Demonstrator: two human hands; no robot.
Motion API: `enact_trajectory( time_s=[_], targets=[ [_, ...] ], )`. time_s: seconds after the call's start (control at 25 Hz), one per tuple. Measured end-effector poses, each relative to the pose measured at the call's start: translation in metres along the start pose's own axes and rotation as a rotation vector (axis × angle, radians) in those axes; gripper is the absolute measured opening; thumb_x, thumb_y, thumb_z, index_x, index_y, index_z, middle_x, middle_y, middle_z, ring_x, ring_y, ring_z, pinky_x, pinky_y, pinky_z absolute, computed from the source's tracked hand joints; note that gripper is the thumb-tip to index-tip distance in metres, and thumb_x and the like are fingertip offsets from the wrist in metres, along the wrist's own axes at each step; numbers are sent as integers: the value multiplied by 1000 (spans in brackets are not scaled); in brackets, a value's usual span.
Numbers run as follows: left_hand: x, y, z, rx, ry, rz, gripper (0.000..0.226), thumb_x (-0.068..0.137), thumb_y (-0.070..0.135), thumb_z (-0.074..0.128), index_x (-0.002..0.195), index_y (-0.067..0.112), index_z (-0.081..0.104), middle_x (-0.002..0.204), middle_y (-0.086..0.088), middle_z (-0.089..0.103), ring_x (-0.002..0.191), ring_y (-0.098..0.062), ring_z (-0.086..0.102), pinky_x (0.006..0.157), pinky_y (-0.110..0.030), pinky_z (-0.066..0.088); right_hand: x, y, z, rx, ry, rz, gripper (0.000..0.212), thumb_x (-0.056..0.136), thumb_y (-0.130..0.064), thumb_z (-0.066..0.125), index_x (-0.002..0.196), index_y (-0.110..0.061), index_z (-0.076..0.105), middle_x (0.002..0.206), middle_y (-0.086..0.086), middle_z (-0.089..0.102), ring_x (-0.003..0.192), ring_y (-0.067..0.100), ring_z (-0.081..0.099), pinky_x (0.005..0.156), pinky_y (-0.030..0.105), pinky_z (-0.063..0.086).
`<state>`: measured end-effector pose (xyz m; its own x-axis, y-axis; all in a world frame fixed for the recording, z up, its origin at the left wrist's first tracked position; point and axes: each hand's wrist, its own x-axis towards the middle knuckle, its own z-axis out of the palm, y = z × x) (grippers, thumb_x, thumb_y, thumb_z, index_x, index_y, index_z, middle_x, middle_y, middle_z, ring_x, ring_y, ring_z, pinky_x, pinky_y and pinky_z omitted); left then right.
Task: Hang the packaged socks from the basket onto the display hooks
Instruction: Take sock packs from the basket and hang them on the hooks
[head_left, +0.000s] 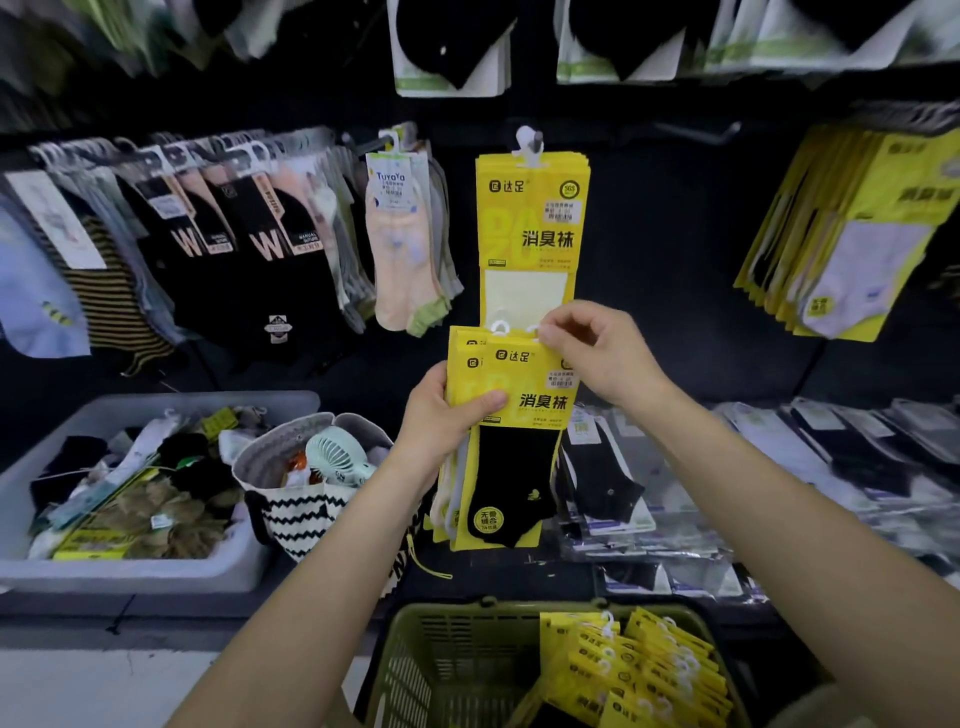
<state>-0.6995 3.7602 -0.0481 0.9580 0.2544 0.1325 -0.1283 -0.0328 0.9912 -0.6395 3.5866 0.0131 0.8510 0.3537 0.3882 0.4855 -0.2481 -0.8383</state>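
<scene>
- Just below the hung yellow packs (532, 218), which sit on a white hook (527, 140), both hands hold up a held bundle (511, 395) of the same yellow sock packs. Its top overlaps their lower edge.
- Printed on the front pack of the held bundle: a logo with "达足", then "消臭袜" in bold black. A round yellow badge lower down reads "无骨缝合". The hung yellow packs carry the same "达足" and "消臭袜".
- The held bundle stands upright with its long axis vertical, its printed face towards the camera and its white hanger loops on top. A black sock shows in its lower half.
- The left hand (447, 421) grips the bundle's left edge, with the thumb across the front.
- The right hand (597, 353) pinches the top right corner, by the loops.
- Far below the hung packs, at the bottom edge, a green basket (441, 665) holds loose yellow packs (639, 670) lying at a slant.
- Left of the hung packs hangs a peach sock pack (395, 228) marked "TuyaYa". Further left are black packs (260, 244) with a large "W".
- Down and left of the hung packs, a grey tub (156, 571) of mixed socks sits beside a zigzag bag (296, 514) with a pale fan (335, 460) in it.
</scene>
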Motion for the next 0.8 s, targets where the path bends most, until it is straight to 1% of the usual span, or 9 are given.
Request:
enact_trajectory(
  time_s=[0.12,0.24,0.32,0.4,0.48,0.56,0.64,0.72,0.8],
  targets=[
    [2,5,3,-46,-4,4,23,81,21,70,100,24,58,95,6,71,85,-7,69,68,-19,53,9,-6,-4,3,89,3,20,91,-13,56,74,-23,57,77,-5,59,74,12,52,72,33,44],
    [4,13,4,-48,24,11,23,86,27,63,107,19,58,107,-2,69,98,-18,66,83,-31,54,22,-12,-8,-96,85,12,14,92,-17,54,79,-20,58,87,4,65,82,21,58,74,36,48],
    [9,27,0,-18,68,52,29,87,26,62,112,13,59,112,-7,68,102,-22,65,89,-37,52,33,-22,-12,-160,91,-11,12,92,-18,54,81,-19,58,82,-2,64,75,14,56,65,25,44],
    [16,46,-7,-7,122,107,29,89,24,60,115,11,59,112,-8,68,101,-22,65,88,-37,52,46,-36,-17,-194,161,-36,12,93,-20,54,81,-18,57,72,-12,56,64,4,49,56,17,36],
    [22,62,-17,-40,180,143,27,91,22,58,115,10,58,112,-9,67,99,-22,65,86,-37,54,61,-50,-23,-179,261,-33,12,92,-22,55,84,-15,61,68,-14,53,60,2,46,54,17,36],
    [24,74,-29,-50,228,162,23,91,22,58,111,11,59,111,-10,67,99,-24,65,86,-39,54,74,-63,-31,-148,325,-19,12,91,-21,56,87,-14,64,72,-11,59,65,4,52,60,20,44],
    [24,78,-39,-28,257,180,13,90,24,59,101,19,60,108,-7,68,99,-24,65,86,-41,53,85,-75,-35,-145,358,-32,11,90,-21,57,85,-16,64,76,-9,62,71,6,56,65,22,46],
    [21,79,-49,-13,279,187,10,90,27,59,99,23,60,107,-4,68,99,-22,65,86,-39,53,93,-85,-34,-153,369,-63,11,90,-22,58,81,-18,64,75,-10,62,69,3,55,61,19,43],
    [19,77,-57,-9,299,176,18,89,30,59,105,21,59,109,-4,68,100,-21,65,87,-41,53,98,-91,-30,-192,350,-75,12,88,-22,59,78,-21,64,74,-12,61,68,2,54,56,16,40]
  ],
)
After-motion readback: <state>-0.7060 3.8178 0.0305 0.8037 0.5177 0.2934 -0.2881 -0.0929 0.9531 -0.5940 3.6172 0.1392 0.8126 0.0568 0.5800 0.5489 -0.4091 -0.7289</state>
